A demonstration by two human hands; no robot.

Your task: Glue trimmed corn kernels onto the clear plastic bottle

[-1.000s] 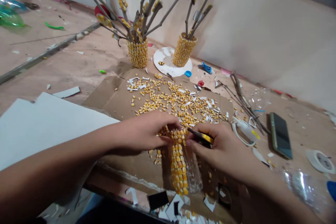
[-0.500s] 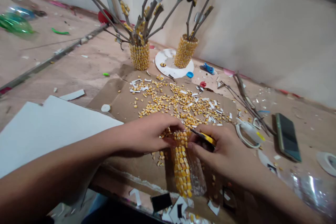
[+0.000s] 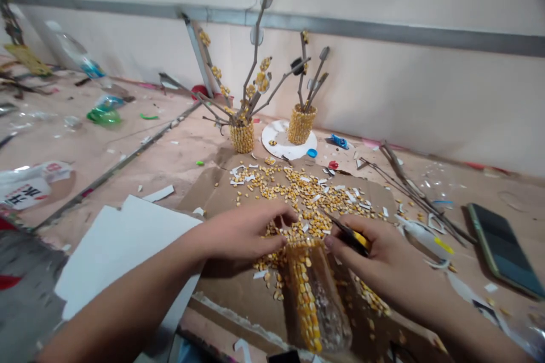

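Observation:
A clear plastic bottle (image 3: 330,295), partly covered with rows of yellow corn kernels (image 3: 309,300), stands in front of me over the cardboard. Kernels cover its left side, and bare plastic shows on the right. My left hand (image 3: 247,229) has its curled fingers and thumb at the top left edge of the bottle. In my right hand (image 3: 370,249) is a yellow-and-black utility knife (image 3: 360,241), its narrow dark tip pointing up and left. The right thumb lies against the bottle's upper right edge. The undersides of both hands are hidden.
Loose kernels and white scraps (image 3: 351,195) cover the cardboard (image 3: 204,187). Behind stand two kernel-covered pots (image 3: 242,139) with branches, one on a white disc (image 3: 272,133). White sheets (image 3: 128,244) lie left; twigs (image 3: 409,181) and a phone (image 3: 506,249) lie right.
The view has tilted up and back, showing more wall and table. The bottle has turned, so more bare plastic faces me. Both hands stay beside its top.

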